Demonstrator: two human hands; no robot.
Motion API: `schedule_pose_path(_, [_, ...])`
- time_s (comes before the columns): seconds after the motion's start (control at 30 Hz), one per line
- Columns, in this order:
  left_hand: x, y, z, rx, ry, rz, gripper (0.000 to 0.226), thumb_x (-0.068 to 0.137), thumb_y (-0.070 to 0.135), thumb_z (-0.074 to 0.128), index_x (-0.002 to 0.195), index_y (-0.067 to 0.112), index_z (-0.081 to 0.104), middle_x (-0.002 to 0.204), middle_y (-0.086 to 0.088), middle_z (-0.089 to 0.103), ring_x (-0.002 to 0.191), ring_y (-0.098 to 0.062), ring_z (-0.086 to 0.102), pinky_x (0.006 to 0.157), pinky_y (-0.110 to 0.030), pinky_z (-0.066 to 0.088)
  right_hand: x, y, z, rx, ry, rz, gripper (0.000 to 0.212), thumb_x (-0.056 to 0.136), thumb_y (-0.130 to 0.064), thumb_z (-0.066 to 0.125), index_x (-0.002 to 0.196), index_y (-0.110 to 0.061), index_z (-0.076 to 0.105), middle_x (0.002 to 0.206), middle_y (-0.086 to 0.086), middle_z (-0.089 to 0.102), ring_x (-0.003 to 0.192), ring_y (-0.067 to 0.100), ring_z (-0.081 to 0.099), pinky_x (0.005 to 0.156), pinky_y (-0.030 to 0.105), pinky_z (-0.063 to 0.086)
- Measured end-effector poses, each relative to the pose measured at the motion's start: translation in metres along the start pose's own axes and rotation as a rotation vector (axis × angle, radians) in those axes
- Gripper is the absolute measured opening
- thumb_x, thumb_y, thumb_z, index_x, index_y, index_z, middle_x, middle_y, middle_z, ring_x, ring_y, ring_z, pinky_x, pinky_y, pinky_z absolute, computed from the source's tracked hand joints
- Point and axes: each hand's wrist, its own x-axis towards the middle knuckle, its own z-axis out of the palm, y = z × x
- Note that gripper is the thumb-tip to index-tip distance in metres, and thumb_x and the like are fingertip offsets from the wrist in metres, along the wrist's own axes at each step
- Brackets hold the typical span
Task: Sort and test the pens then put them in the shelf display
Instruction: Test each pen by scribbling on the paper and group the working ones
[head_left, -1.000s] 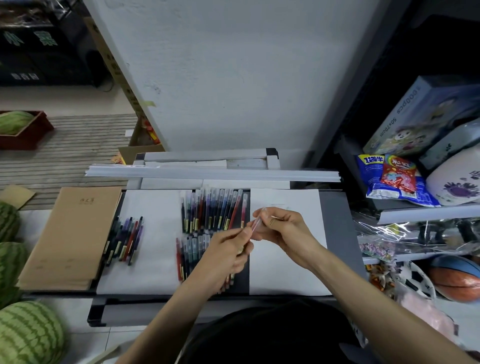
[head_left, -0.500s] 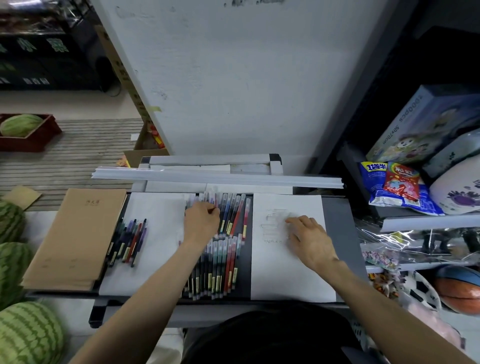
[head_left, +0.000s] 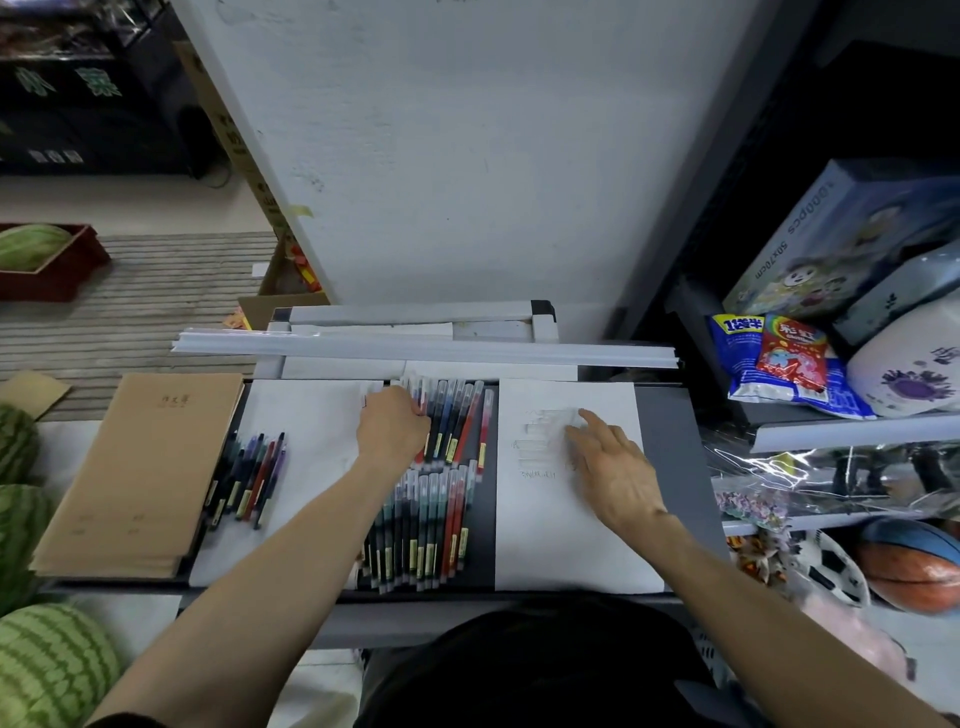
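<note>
Pens (head_left: 457, 421) at row's edge meet curled left hand (head_left: 392, 428), grip unclear; right hand (head_left: 615, 478) flat on paper (head_left: 571, 551).

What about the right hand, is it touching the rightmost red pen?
Apart. The head view shows the right hand spread over the scribbled paper, with bare paper between it and the red pen.

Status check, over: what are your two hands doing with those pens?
Left hand on the far pen row, grip hidden. Right hand open, flat on the scribbled test sheet. Nothing blocking either hand.
</note>
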Motion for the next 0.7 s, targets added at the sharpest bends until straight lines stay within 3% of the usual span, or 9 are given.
schedule_pose_path(0.1, [0.002,-0.001,0.002,0.010,0.011,0.005,0.020,0.089,0.011,0.071,0.069,0.009,0.069,0.062,-0.002,0.065,0.059,-0.014,0.059,0.054,-0.025,0.041,-0.004,0.002,0.001,-0.013,0.021,-0.047,0.063,0.082,0.004,0.056,0.140,-0.020,0.058,0.161,0.001,0.042,0.130,0.030,0.051,0.096,0.042,0.052])
schedule_pose_path(0.23, [0.001,-0.006,0.000,-0.007,0.003,0.027,0.026,0.090,0.017,0.074,0.067,0.007,0.070,0.059,-0.004,0.065,0.058,-0.017,0.061,0.057,-0.027,0.048,-0.010,0.007,0.006,0.019,0.092,0.017,0.062,0.073,0.010,0.063,0.127,-0.021,0.067,0.136,0.005,0.057,0.107,0.031,0.060,0.077,0.038,0.053])
schedule_pose_path(0.33, [-0.010,-0.012,-0.009,-0.048,0.004,0.054,0.029,0.092,0.023,0.074,0.069,0.006,0.072,0.059,-0.006,0.068,0.059,-0.020,0.066,0.062,-0.031,0.056,-0.011,0.012,0.013,0.057,0.161,0.045,0.037,0.085,-0.003,0.072,0.116,-0.022,0.069,0.119,0.001,0.057,0.093,0.027,0.060,0.070,0.035,0.050])
schedule_pose_path(0.47, [-0.021,-0.046,-0.032,-0.079,0.090,0.033,0.010,0.094,0.018,0.069,0.097,0.010,0.075,0.080,0.000,0.072,0.069,-0.018,0.066,0.067,-0.029,0.053,-0.011,0.014,0.017,0.081,0.189,0.076,0.012,0.092,-0.010,0.071,0.103,-0.013,0.067,0.112,0.005,0.059,0.095,0.031,0.059,0.071,0.040,0.052])
schedule_pose_path(0.6, [-0.021,-0.100,-0.052,-0.003,0.162,-0.042,0.027,0.094,0.017,0.068,0.120,0.009,0.069,0.112,-0.011,0.073,0.080,-0.020,0.062,0.073,-0.030,0.046,-0.012,0.008,0.016,0.130,0.113,0.081,0.007,0.098,-0.014,0.065,0.104,-0.012,0.066,0.108,0.002,0.061,0.099,0.030,0.056,0.079,0.043,0.050])
schedule_pose_path(0.7, [-0.021,-0.133,-0.055,0.109,0.167,-0.102,0.030,0.091,0.012,0.061,0.120,0.007,0.066,0.117,-0.015,0.066,0.099,-0.032,0.062,0.076,-0.037,0.044,-0.011,-0.003,0.007,0.295,0.042,0.101,0.006,0.103,-0.017,0.058,0.108,-0.015,0.062,0.100,-0.004,0.059,0.099,0.025,0.056,0.085,0.042,0.050])
